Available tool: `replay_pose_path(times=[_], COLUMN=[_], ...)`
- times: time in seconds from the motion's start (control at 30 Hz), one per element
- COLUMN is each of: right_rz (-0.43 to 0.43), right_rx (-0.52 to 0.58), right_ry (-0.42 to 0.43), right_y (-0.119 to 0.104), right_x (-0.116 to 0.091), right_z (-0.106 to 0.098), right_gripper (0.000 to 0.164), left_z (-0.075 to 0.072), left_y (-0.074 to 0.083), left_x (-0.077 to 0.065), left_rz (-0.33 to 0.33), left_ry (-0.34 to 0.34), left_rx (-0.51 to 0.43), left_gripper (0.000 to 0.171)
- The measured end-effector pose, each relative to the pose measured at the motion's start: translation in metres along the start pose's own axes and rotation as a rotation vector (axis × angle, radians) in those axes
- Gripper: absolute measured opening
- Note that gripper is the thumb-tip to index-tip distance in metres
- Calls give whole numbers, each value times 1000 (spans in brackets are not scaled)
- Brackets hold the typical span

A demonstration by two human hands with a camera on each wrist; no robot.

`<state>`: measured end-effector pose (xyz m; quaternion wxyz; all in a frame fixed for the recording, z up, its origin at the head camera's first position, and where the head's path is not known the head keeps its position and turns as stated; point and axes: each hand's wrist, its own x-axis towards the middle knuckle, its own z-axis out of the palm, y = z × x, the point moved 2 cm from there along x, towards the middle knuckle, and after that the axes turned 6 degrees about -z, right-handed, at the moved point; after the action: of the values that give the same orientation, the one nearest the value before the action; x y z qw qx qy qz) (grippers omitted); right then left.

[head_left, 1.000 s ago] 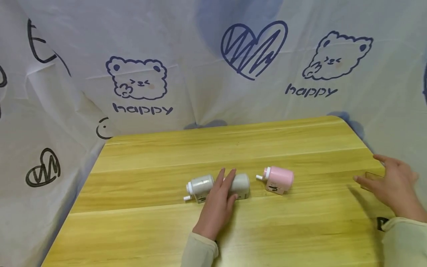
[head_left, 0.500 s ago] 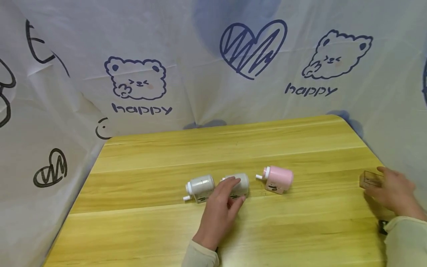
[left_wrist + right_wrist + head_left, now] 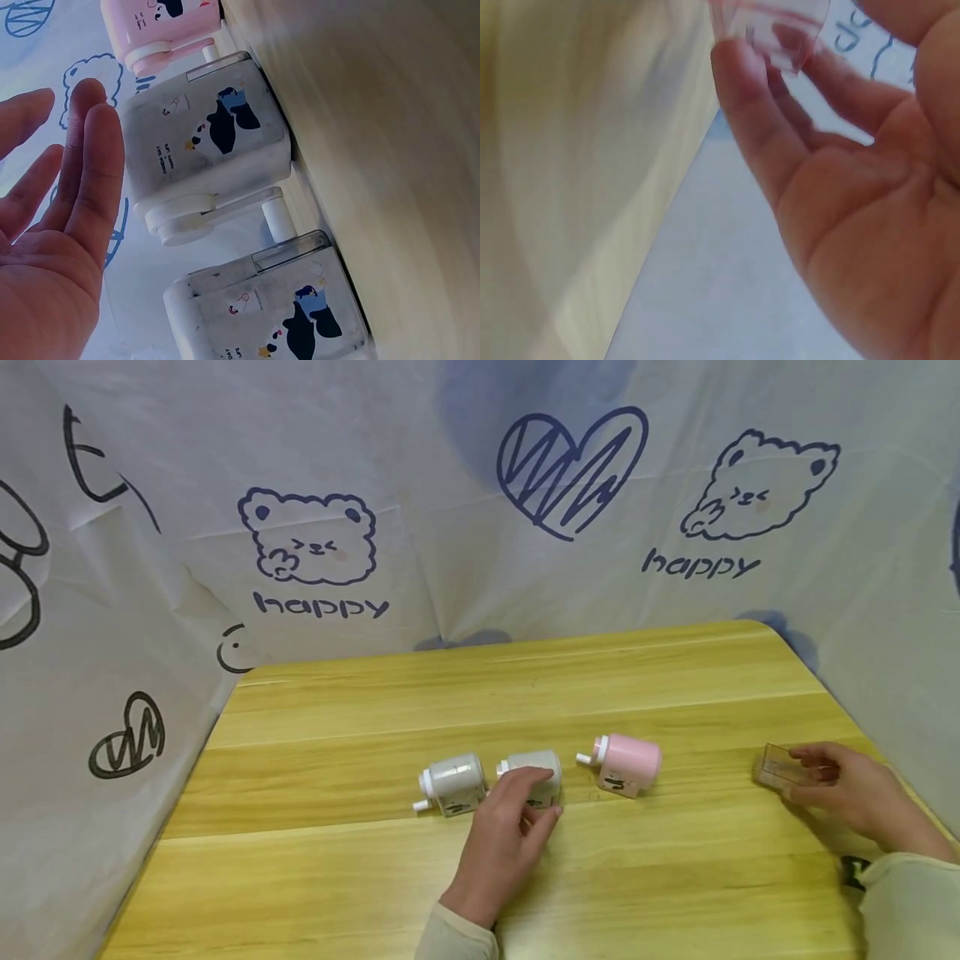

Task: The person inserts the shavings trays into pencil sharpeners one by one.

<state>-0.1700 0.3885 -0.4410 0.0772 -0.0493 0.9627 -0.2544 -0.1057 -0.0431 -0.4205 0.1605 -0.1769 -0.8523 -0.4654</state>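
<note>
Three crank pencil sharpeners lie in a row on the wooden table: one grey-white sharpener (image 3: 454,783), a second grey-white sharpener (image 3: 542,765) and a pink sharpener (image 3: 628,763). Each has a white crank, and panda pictures show on their sides in the left wrist view. My left hand (image 3: 504,843) hovers beside the middle sharpener (image 3: 210,135), its fingers loosely extended and partly covering it in the head view. At the right, my right hand (image 3: 855,789) pinches a small clear plastic box (image 3: 776,767) between thumb and fingers. The box's upper part is cut off in the right wrist view.
A yellow wood-grain table (image 3: 360,893) carries everything. White cloth (image 3: 442,552) with drawn bears, hearts and the word "happy" hangs behind it and along both sides. The table's right edge runs close beside the right hand.
My right hand has closed on the clear box and moved it left. My left hand has drawn back slightly toward me from the middle sharpener. The sharpeners have stayed put.
</note>
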Motion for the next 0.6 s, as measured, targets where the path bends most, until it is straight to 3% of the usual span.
replay_pose_path(times=[0.27, 0.4, 0.6], right_rz=[-151, -187, -258], right_rx=[147, 235, 253], right_ry=[-155, -196, -234], right_y=[-41, -56, -72], right_x=[2, 2, 5], right_z=[10, 18, 29], right_gripper=[67, 60, 56], left_z=[4, 8, 16], left_y=[3, 2, 4], left_x=[0, -1, -3], left_rz=[44, 78, 78], left_ry=[-6, -11, -40], left_rx=[23, 35, 30], left_gripper=[32, 31, 32])
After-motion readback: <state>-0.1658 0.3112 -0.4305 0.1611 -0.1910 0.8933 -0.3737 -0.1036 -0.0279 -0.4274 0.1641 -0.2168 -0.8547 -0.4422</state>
